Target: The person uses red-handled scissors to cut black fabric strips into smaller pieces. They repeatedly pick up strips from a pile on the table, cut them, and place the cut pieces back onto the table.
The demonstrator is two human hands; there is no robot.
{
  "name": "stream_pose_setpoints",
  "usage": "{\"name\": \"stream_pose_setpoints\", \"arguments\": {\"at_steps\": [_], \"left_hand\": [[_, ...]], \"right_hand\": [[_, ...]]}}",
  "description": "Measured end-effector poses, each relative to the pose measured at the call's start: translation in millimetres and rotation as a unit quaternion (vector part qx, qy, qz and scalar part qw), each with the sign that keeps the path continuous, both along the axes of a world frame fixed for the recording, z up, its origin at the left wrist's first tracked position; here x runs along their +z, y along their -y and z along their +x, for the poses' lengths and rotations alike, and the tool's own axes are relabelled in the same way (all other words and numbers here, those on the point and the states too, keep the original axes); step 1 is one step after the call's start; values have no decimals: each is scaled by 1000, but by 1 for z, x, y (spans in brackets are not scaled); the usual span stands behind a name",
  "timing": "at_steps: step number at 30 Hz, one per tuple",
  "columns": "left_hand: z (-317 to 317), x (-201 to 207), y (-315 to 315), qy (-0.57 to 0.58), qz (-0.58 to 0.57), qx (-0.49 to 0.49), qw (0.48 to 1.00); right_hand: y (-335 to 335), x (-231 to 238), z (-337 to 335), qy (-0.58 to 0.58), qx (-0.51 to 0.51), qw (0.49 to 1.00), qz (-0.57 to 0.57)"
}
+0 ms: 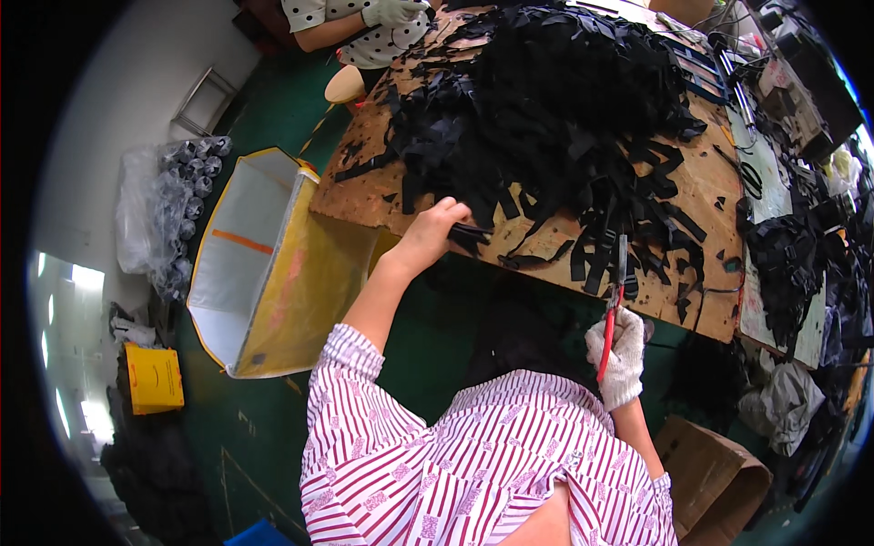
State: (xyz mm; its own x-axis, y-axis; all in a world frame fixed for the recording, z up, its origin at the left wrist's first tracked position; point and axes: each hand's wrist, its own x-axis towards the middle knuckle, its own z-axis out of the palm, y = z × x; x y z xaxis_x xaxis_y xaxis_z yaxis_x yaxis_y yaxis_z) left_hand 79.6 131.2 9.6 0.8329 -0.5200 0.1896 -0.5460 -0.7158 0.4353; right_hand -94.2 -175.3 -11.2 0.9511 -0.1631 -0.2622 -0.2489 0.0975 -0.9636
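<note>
You are picking a strap to trim: your bare left hand (435, 234) pinches a black strap (473, 235) at the worktop (364, 196) edge, your gloved right hand (622, 355) grips red-handled scissors (612, 314), which likely must meet it.

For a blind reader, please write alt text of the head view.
A person's bare left hand grips black fabric strap pieces at a wooden table's edge; the white-gloved right hand holds red-handled scissors upright.
</note>
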Motion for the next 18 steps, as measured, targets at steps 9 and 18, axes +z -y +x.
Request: {"name": "stream_pose_setpoints", "arguments": {"at_steps": [9,18], "left_hand": [[58,-47,11,20,48,22,998],[60,-62,-4,83,10,43,996]], "right_hand": [[2,-5,-3,-21,-8,1000,-2],[-4,-10,-4,-6,10,1000,-4]]}}
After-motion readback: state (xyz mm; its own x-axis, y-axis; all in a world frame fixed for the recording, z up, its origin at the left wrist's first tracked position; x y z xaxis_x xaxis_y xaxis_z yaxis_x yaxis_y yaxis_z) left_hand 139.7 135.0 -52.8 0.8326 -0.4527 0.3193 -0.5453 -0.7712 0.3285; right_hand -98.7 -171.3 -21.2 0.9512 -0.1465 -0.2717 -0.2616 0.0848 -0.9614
